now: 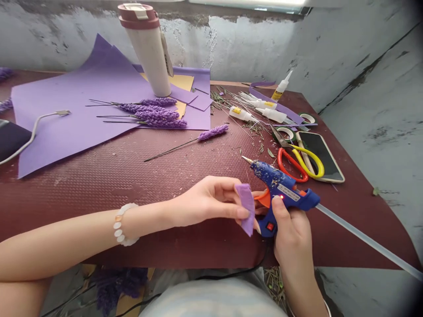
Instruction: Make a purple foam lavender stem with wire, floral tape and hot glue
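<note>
Between the thumb and fingers of my left hand (211, 200) is a short purple strip (245, 209), perhaps felt or paper, held upright. My right hand (292, 233) grips a blue hot glue gun (274, 176) by its handle, its nozzle pointing up and left, just beyond the strip. A small red light glows on the gun's side, and a long clear glue stick (360, 235) sticks out of its back. Ahead of my hands lies one purple lavender stem (213, 133) with a dark stalk. Several more lavender stems (152, 115) are bunched behind it.
Large purple sheets (66, 119) cover the table's left, with a white tumbler (148, 57) standing on them. Small glue bottles (243, 114), wires and green scraps lie at the back right. Red-and-yellow scissors (294, 158) rest by a phone (322, 154). A white cable (36, 125) lies left.
</note>
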The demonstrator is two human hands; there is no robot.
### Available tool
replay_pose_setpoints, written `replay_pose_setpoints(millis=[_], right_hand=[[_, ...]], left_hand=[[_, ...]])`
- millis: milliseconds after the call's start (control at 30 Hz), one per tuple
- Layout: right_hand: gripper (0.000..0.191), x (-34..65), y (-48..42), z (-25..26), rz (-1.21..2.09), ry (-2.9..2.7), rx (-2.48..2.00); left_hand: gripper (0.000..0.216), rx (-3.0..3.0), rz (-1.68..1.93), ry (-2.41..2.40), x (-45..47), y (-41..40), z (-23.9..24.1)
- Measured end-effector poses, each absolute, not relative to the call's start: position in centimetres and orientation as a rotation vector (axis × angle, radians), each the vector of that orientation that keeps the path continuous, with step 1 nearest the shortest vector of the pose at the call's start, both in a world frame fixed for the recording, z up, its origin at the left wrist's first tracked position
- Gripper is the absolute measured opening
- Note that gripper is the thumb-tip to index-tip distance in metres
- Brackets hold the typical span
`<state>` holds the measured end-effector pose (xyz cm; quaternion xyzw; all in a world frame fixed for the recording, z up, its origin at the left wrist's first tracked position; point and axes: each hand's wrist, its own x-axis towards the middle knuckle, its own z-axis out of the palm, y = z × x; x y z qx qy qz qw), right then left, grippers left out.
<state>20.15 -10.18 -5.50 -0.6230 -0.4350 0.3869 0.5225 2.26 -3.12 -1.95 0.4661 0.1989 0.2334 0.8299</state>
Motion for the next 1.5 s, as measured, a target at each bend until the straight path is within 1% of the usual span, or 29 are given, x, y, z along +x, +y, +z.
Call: replay_pose_setpoints(millis=[67, 267, 367, 467, 567, 733, 833, 933, 1000, 1133, 1200, 1267, 1333, 1400, 1500], right_hand=[[0.035, 20.2, -10.0, -5.6, 1.003, -0.995, -1.452], [0.038, 19.5, -9.4, -4.3, 1.334, -0.686, -1.2], [0.043, 19.2, -9.2, -4.0, 1.437, -0.595, -1.205], [0.037, 19.2, -9.3, -4.2, 1.403, -0.593, -1.204], [0.03, 19.4, -9.2, -4.5, 1.448, -0.636, -1.121], [0.035, 20.1, -9.0, -4.2, 1.457, -0.834, -1.146], [0.035, 21.1, -9.7, -3.9, 1.309, -1.022, -1.263], [0.034, 22.5, -10.9, -3.6, 1.162, -1.278, -1.572], [0.033, 23.2, -11.5, -3.4, 1.097, -1.347, -1.673], [0.026, 23.7, -11.7, -2.3, 0.972, -1.532, -1.69], [0.024, 23.8, -11.3, -1.4, 0.947, -1.614, -1.636], [0.024, 23.8, -10.6, -0.4, 1.002, -1.634, -1.546], [0.024, 23.9, -9.3, 0.5, 1.171, -1.61, -1.433], [0.02, 23.6, -7.5, 1.1, 1.297, -1.571, -1.303], [0.012, 22.7, -4.2, 1.2, 1.341, -1.439, -1.175]], left_hand=[[0.009, 0.968, 0.424, 0.379, 2.7, -3.8, -1.4], [0.008, 0.972, 0.363, 0.348, 3.9, -5.1, -0.3], [0.012, 1.093, 0.295, 0.278, 4.6, -5.2, 0.2], [0.011, 1.215, 0.316, 0.282, 5.6, -5.0, 0.1], [0.007, 1.201, 0.381, 0.334, 6.5, -4.7, -0.3], [0.007, 1.146, 0.571, 0.474, 6.4, -3.9, -0.8], [0.011, 1.185, 0.596, 0.531, 5.8, -3.2, -1.3], [0.014, 1.177, 0.593, 0.567, 5.4, -2.8, -1.9], [0.015, 1.133, 0.566, 0.586, 5.4, -2.7, -1.9], [0.02, 1.065, 0.452, 0.602, 5.6, -3.2, -0.6], [0.023, 1.086, 0.484, 0.627, 5.6, -3.6, 0.3], [0.023, 1.113, 0.603, 0.662, 5.6, -3.8, 1.1], [0.022, 1.111, 0.703, 0.696, 5.4, -3.6, 1.7], [0.022, 1.124, 0.753, 0.745, 5.2, -3.0, 2.1], [0.017, 1.213, 0.852, 0.837, 4.8, -1.6, 2.0]])
